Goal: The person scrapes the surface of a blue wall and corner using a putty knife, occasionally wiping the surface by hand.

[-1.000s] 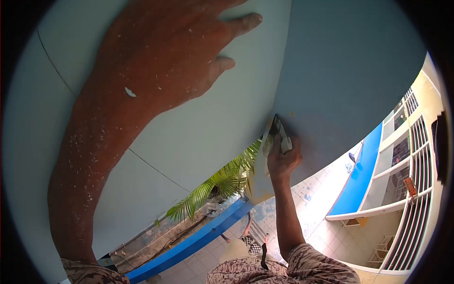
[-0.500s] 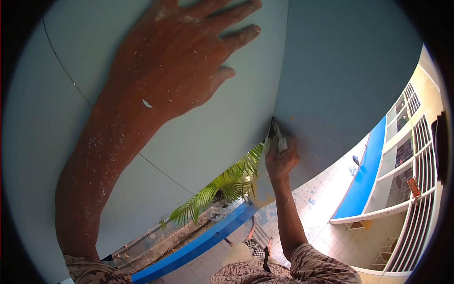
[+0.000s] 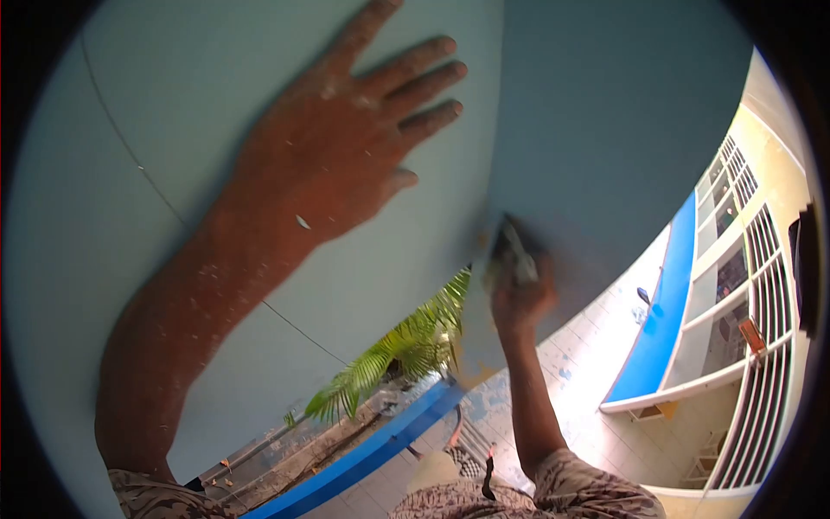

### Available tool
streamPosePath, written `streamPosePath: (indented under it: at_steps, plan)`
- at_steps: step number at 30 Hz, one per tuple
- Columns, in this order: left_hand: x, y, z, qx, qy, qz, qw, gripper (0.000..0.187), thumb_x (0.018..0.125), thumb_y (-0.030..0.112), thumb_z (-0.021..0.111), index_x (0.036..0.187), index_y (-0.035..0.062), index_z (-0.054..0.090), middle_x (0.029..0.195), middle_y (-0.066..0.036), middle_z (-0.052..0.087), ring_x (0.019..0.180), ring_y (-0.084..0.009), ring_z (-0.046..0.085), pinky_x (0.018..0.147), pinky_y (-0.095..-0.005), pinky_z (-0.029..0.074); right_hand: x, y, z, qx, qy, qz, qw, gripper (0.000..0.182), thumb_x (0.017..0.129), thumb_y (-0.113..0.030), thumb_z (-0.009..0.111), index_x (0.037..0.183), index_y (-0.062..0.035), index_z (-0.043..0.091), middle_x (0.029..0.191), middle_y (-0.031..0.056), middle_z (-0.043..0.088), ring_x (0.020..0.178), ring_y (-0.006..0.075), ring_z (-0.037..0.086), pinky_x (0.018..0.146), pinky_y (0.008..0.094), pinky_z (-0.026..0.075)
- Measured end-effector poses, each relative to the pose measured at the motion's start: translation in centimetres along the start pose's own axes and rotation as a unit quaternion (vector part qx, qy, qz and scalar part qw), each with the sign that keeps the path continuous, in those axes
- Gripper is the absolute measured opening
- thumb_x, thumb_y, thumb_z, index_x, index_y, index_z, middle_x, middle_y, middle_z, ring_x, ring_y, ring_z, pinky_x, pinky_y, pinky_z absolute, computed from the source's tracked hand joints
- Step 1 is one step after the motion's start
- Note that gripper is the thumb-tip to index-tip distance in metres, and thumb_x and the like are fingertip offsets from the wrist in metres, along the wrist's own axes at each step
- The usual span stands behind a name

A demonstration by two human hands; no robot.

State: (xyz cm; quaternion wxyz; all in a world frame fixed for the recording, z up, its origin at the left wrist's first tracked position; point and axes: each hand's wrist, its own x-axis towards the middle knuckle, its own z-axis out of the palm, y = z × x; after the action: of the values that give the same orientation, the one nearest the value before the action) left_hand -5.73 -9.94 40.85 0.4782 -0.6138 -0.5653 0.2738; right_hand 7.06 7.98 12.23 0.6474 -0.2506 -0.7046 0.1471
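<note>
Two hands up at work here: the left hand (image 3: 320,130) lies flat on the pale wall (image 3: 380,242), four fingers and thumb spread wide, nothing in its grasp. The right hand (image 3: 523,303) is closed around one tool (image 3: 520,253), light-handled and blurred, its dark tip up near the seam where the darker wall (image 3: 614,130) begins; whether that tip touches, I cannot tell. Down below, one bed (image 3: 333,451) of brown ground sits behind one blue curb (image 3: 372,457), green palm (image 3: 389,359) fronds spreading over its far right end.
</note>
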Motion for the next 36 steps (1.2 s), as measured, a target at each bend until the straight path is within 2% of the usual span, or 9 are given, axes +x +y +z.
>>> streamPosePath:
  at_steps: [4, 6, 8, 12, 15, 19, 24, 32, 36]
  plan:
    - [0.4, 0.8, -2.0, -0.019, -0.055, -0.023, 0.998, 0.061, 0.103, 0.054, 0.048, 0.153, 0.0173, 0.049, 0.163, -0.003, 0.043, 0.155, -0.0206, 0.029, 0.129, -0.0635, 0.012, 1.2, -1.3, -2.0, -0.037, -0.060, 0.084, 0.994, 0.023, 0.089, -0.016, 0.081, 0.092, 0.0032, 0.068, 0.073, 0.0173, 0.070, 0.055, 0.0180, 0.064, 0.049, 0.0373, 0.048]
    - [0.2, 0.0, -1.2, -0.018, -0.029, -0.012, 0.999, 0.061, 0.103, 0.053, 0.048, 0.153, 0.0173, 0.049, 0.163, -0.003, 0.043, 0.155, -0.0207, 0.029, 0.129, -0.0631, 0.012, 1.6, -1.6, -4.1, 0.070, -0.013, 0.094, 0.993, 0.021, 0.090, -0.007, 0.078, 0.103, 0.0063, 0.069, 0.089, 0.0172, 0.077, 0.077, 0.0218, 0.076, 0.068, 0.0306, 0.058]
    - [0.0, -0.1, -0.4, -0.043, 0.002, -0.002, 0.999, 0.061, 0.104, 0.053, 0.049, 0.152, 0.0172, 0.050, 0.163, -0.004, 0.043, 0.155, -0.0207, 0.029, 0.129, -0.0627, 0.012, 1.3, -0.7, -2.8, 0.041, -0.010, 0.063, 0.997, 0.013, 0.090, -0.009, 0.075, 0.087, -0.0007, 0.065, 0.075, 0.0167, 0.070, 0.061, 0.0254, 0.070, 0.055, 0.0370, 0.053]
    - [0.1, 0.0, -1.1, -0.049, -0.019, 0.005, 0.999, 0.060, 0.103, 0.053, 0.051, 0.152, 0.0177, 0.051, 0.163, -0.004, 0.043, 0.155, -0.0198, 0.030, 0.129, -0.0620, 0.013, 2.4, -2.3, -2.0, -0.028, -0.078, 0.093, 0.992, 0.012, 0.091, -0.003, 0.074, 0.096, 0.0053, 0.068, 0.090, 0.0159, 0.077, 0.077, 0.0205, 0.075, 0.069, 0.0310, 0.058]
    - [0.0, -0.3, -1.9, -0.032, -0.044, 0.005, 0.998, 0.059, 0.102, 0.052, 0.052, 0.151, 0.0182, 0.052, 0.162, -0.004, 0.044, 0.155, -0.0199, 0.031, 0.129, -0.0620, 0.013, 2.1, -1.3, -4.6, 0.086, 0.046, 0.072, 0.993, 0.022, 0.090, -0.011, 0.080, 0.090, 0.0050, 0.065, 0.074, 0.0140, 0.070, 0.063, 0.0155, 0.065, 0.059, 0.0303, 0.052]
    - [0.6, 0.5, -2.0, -0.046, -0.055, -0.027, 0.997, 0.056, 0.101, 0.050, 0.056, 0.147, 0.0181, 0.057, 0.161, -0.004, 0.046, 0.154, -0.0206, 0.033, 0.129, -0.0624, 0.015, 3.1, -2.2, -1.8, -0.015, 0.005, 0.038, 0.999, 0.023, 0.088, -0.013, 0.082, 0.087, 0.0045, 0.067, 0.067, 0.0138, 0.067, 0.059, 0.0155, 0.063, 0.057, 0.0335, 0.051]
    - [0.6, 0.5, -2.7, -0.052, -0.066, -0.031, 0.996, 0.055, 0.101, 0.050, 0.056, 0.146, 0.0189, 0.057, 0.160, -0.003, 0.047, 0.154, -0.0200, 0.033, 0.129, -0.0624, 0.014, 3.5, -3.0, -5.4, 0.111, 0.011, 0.142, 0.984, 0.018, 0.089, -0.003, 0.076, 0.102, 0.0077, 0.070, 0.092, 0.0176, 0.078, 0.079, 0.0195, 0.075, 0.070, 0.0298, 0.058]
    - [0.3, 0.2, -2.0, -0.057, -0.065, -0.024, 0.996, 0.055, 0.101, 0.050, 0.056, 0.147, 0.0196, 0.057, 0.160, -0.003, 0.047, 0.154, -0.0193, 0.033, 0.129, -0.0615, 0.014, 4.3, -2.3, -4.2, 0.056, 0.040, 0.054, 0.996, 0.016, 0.090, -0.004, 0.076, 0.084, 0.0011, 0.062, 0.075, 0.0160, 0.070, 0.062, 0.0219, 0.069, 0.055, 0.0345, 0.052]
    - [0.3, 0.3, -1.8, -0.013, -0.060, -0.016, 0.998, 0.056, 0.102, 0.051, 0.053, 0.149, 0.0206, 0.055, 0.162, -0.002, 0.045, 0.155, -0.0190, 0.031, 0.130, -0.0622, 0.012, 4.3, -2.6, -4.3, 0.031, 0.026, 0.057, 0.998, 0.014, 0.089, -0.001, 0.076, 0.098, 0.0067, 0.068, 0.088, 0.0154, 0.077, 0.079, 0.0194, 0.074, 0.070, 0.0317, 0.058]
